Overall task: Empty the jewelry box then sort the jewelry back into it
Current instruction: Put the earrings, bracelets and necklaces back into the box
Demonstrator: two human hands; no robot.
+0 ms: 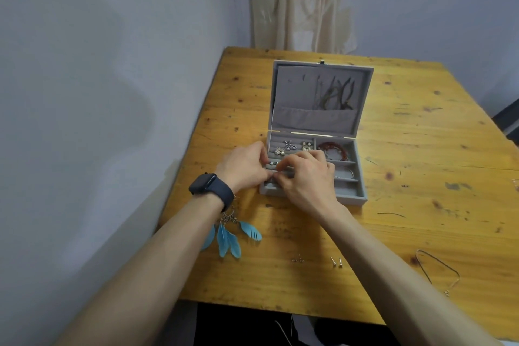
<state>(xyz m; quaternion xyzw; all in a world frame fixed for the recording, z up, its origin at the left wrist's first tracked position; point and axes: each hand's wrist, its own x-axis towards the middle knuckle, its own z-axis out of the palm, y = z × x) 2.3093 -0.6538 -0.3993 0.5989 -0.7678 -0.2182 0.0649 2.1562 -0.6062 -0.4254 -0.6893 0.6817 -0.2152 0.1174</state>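
Observation:
A grey jewelry box (pixel 362 194) stands with its lid up in the middle of the wooden table (pixel 421 177). Several earrings (pixel 289 145) sit in its padded rows, a red bead bracelet (pixel 332 149) and a silver bangle (pixel 345 173) in its right compartments. Cords hang in the lid pocket (pixel 337 95). My left hand (pixel 244 166) and my right hand (pixel 303 174) meet over the front left rows, fingertips curled together at a small earring (pixel 273 162); what they pinch is hidden. Blue feather earrings (pixel 230 239) lie by my left wrist.
Small stud earrings (pixel 298 259) and another pair (pixel 336 262) lie near the table's front edge. A thin chain necklace (pixel 438 270) lies at the front right. A wall runs along the table's left side and a curtain (pixel 303 0) hangs behind it.

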